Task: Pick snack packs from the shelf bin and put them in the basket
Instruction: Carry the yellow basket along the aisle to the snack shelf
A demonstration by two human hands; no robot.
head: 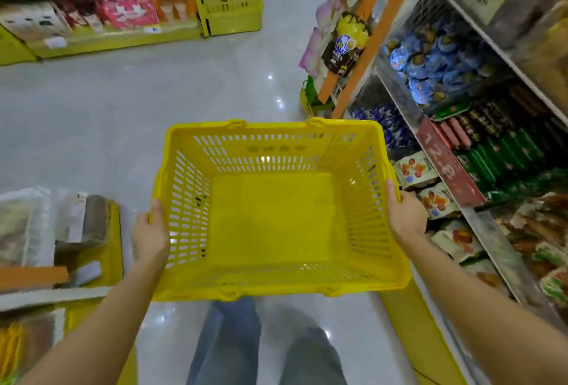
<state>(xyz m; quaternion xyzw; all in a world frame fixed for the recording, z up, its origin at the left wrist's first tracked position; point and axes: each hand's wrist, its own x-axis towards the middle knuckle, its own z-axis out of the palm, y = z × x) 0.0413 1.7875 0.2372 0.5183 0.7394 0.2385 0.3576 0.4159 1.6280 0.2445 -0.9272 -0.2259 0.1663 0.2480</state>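
A yellow plastic basket [276,139] with slotted walls hangs in front of me above the floor, with nothing inside it. My left hand [150,234] grips its left rim, thumb over the edge. My right hand [405,215] grips its right rim the same way. On the right stands a shelf with bins of snack packs: blue round packs [436,62] in an upper bin, green and red packs [504,151] in a middle bin, and white packs with red fruit print [436,200] in the lower bin just beside my right hand.
A red price sign [445,160] leans on the shelf edge. Hanging snack bags [347,43] cover the orange shelf end. Yellow shelves [101,16] with packets stand across the aisle, and another display [76,246] is at my left. Glossy floor lies between.
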